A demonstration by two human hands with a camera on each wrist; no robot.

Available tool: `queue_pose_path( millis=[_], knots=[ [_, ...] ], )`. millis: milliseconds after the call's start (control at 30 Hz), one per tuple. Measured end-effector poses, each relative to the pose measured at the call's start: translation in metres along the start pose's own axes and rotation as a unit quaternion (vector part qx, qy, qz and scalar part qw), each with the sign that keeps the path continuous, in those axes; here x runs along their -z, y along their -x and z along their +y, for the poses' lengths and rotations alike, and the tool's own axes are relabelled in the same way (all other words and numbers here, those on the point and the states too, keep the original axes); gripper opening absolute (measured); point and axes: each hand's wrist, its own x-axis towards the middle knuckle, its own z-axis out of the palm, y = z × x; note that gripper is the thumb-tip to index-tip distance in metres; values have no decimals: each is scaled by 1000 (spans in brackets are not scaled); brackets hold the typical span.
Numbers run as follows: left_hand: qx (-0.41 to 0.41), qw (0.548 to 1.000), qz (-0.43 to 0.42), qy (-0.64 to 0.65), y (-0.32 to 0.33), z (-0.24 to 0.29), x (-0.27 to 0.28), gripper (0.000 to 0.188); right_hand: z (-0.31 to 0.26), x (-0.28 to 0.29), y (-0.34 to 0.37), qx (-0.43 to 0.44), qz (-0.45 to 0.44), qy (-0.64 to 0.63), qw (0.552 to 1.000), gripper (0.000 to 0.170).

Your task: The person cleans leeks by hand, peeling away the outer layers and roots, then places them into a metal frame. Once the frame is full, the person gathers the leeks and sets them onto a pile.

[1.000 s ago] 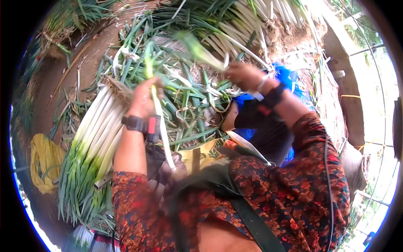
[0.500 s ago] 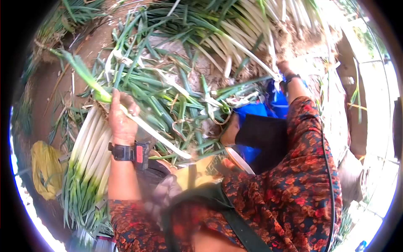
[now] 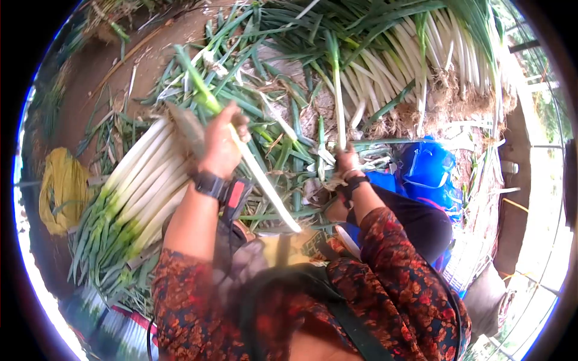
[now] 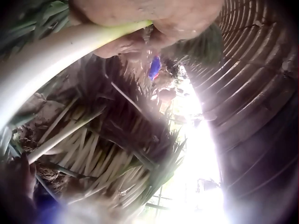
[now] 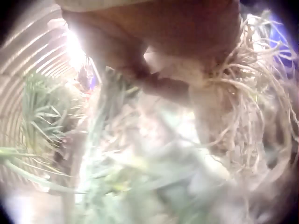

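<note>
My left hand [image 3: 224, 139] grips a peeled green onion [image 3: 264, 182] around its middle; green leaves point up-left, the white end down-right. In the left wrist view the curled fingers [image 4: 177, 23] close round the white stalk [image 4: 46, 58]. My right hand [image 3: 348, 161] holds another long onion [image 3: 339, 102] near its root end, leaves upward. The right wrist view shows bent fingers [image 5: 163, 84] pinching the stalk, with stringy roots [image 5: 254, 88] beside them. Under the left forearm lies a bundle of white-stemmed onions [image 3: 144, 174].
A large heap of rooted onions [image 3: 445, 54] lies at the upper right. Loose trimmed leaves [image 3: 283, 138] cover the ground between. A yellow bag [image 3: 63, 191] lies at the left, blue plastic [image 3: 428, 165] at the right beside the person's leg [image 3: 415, 231].
My right hand has moved left from the heap's root side and now holds an onion. The left hand, still gripping its onion, sits further right, with the stalk tilted more steeply.
</note>
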Motion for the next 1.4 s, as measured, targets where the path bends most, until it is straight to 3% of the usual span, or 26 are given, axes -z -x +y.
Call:
queue_pose_path(
  millis=[33,67,133,167,200,267,333,367,433,467,500,567,633,733,767,867,900,933,967,1000,1100,1133,1167,1267,1367,1400],
  knots=[
    [5,1000,4,3,-2,-3,0,20,-76,-21,55,-115,-97,-72,986,23],
    [9,1000,8,7,-2,-6,1,20,-97,-36,78,-183,-148,-207,950,19],
    [5,1000,-11,-27,-6,-12,6,20,-152,-52,124,-226,-193,-261,919,18],
    [34,996,-3,-88,1,-8,-2,20,-164,-52,136,-203,-212,-250,923,18],
    [77,984,-55,-151,0,-9,0,25,-176,-50,149,-181,-230,-238,926,18],
    [23,938,-63,-339,-9,-25,3,35,-196,-37,176,-122,-279,-152,940,15],
    [24,946,-123,-301,-36,-46,16,40,-233,-24,218,-133,-296,-66,944,16],
    [27,941,-121,-313,-26,-42,7,47,-225,-16,229,-117,-313,-75,939,20],
    [33,971,-119,-205,-4,-37,-9,66,-235,4,256,-106,-362,-28,926,24],
    [27,975,-144,-166,-1,-31,-13,57,-242,11,271,-111,-353,-4,929,26],
    [11,984,-147,-104,-3,-27,-14,48,-236,20,278,83,-353,112,925,29],
    [-10,990,-141,9,-4,-20,-13,35,-236,28,293,227,-294,258,892,33],
    [-24,990,-124,69,2,-12,-13,28,-261,29,316,134,-203,335,910,37],
    [4,989,-122,86,4,-2,-3,26,-250,44,313,243,-188,434,847,42],
    [-8,991,-88,100,9,-1,-1,24,-250,40,316,256,-196,422,847,41],
    [-18,987,-114,109,17,4,5,22,-267,23,318,59,-313,438,841,35],
    [-19,982,-156,100,20,5,8,21,-259,19,305,166,-420,389,803,31],
    [-20,976,-199,89,23,6,10,21,-267,14,285,13,-441,440,782,34],
    [-5,958,-266,104,31,8,11,22,-274,0,274,58,-449,371,811,37],
    [10,943,-314,107,38,8,10,25,-261,-10,233,87,-377,353,852,40],
    [17,929,-360,80,45,4,11,26,-329,-81,201,133,-279,258,915,42],
    [36,929,-359,80,50,6,10,30,-339,-103,189,123,-304,147,933,47],
    [38,931,-357,70,60,10,9,31,-361,-121,199,84,-332,99,934,45],
    [27,928,-366,63,65,17,15,33,-367,-162,179,103,-341,98,929,39],
    [28,929,-360,79,57,16,20,32,-350,-174,185,167,-280,-1,945,33],
    [33,930,-355,84,55,15,21,31,-343,-174,194,124,-273,-103,948,27]
  ],
)
